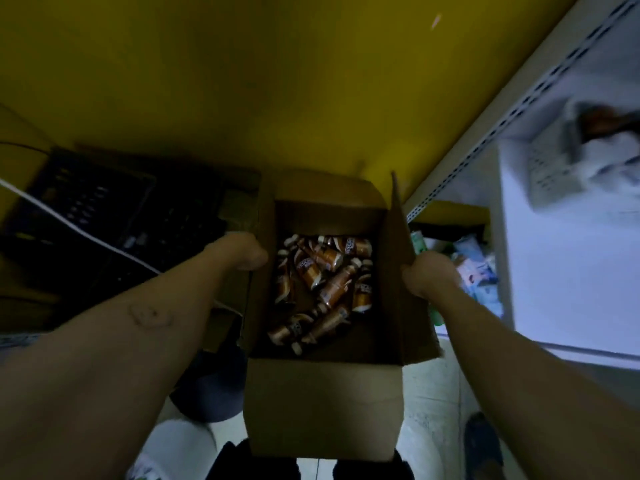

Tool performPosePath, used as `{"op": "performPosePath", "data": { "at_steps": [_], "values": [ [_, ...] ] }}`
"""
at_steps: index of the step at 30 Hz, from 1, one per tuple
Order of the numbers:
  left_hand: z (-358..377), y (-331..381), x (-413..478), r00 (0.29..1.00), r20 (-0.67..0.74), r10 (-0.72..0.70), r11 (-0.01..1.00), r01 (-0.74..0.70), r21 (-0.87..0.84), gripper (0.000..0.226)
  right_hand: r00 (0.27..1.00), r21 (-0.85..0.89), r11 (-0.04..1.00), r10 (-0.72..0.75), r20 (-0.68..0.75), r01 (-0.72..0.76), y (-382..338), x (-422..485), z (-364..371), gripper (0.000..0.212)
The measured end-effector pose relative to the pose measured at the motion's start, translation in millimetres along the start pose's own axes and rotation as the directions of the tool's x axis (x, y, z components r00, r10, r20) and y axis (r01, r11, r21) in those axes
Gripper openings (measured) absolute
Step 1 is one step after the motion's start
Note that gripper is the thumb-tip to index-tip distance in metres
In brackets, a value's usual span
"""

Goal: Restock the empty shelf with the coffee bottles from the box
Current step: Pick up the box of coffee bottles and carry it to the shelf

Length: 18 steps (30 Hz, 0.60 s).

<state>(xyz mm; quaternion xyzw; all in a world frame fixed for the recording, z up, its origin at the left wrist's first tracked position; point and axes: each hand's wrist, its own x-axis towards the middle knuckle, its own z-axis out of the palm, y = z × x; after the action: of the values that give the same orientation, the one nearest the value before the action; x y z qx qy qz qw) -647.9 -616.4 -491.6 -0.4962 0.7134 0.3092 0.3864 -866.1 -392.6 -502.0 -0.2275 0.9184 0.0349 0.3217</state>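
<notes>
An open cardboard box stands in front of me, its flaps up. Several small brown coffee bottles with white caps lie jumbled on its bottom. My left hand grips the box's left flap at the rim, fingers curled over it. My right hand grips the right flap, fingers wrapped round its edge. A white shelf runs along the right, its lit board bare in the near part.
A white perforated shelf upright slants up to the right. A pale basket sits on the shelf farther back. Packaged goods lie below the shelf. Black crates and a white cable stand left, against a yellow wall.
</notes>
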Motion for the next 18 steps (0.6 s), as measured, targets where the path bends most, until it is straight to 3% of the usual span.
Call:
{"op": "performPosePath", "data": {
  "at_steps": [4, 9, 13, 18],
  "values": [
    [-38.9, 7.7, -79.2, 0.992, -0.107, 0.066, 0.997, -0.071, -0.043, 0.03, 0.999, 0.024, 1.0, -0.015, -0.032, 0.016, -12.6, -51.5, -59.5, 0.025],
    [-85.8, -0.7, -144.8, 0.967, -0.232, 0.109, 0.989, -0.129, -0.073, 0.036, 0.988, 0.034, 0.998, -0.052, -0.148, 0.058, -34.7, -111.1, -131.8, 0.018],
    [-116.0, -9.8, -208.6, 0.905, -0.396, 0.156, 0.977, -0.2, -0.072, 0.039, 0.962, 0.035, 0.993, -0.1, -0.253, 0.112, -45.8, -160.5, -183.2, 0.018],
    [-140.0, -20.2, -289.9, 0.784, -0.597, 0.173, 0.957, -0.276, -0.085, 0.023, 0.908, -0.007, 0.984, -0.168, -0.383, 0.179, -48.2, -223.6, -240.1, 0.021]
  ]
}}
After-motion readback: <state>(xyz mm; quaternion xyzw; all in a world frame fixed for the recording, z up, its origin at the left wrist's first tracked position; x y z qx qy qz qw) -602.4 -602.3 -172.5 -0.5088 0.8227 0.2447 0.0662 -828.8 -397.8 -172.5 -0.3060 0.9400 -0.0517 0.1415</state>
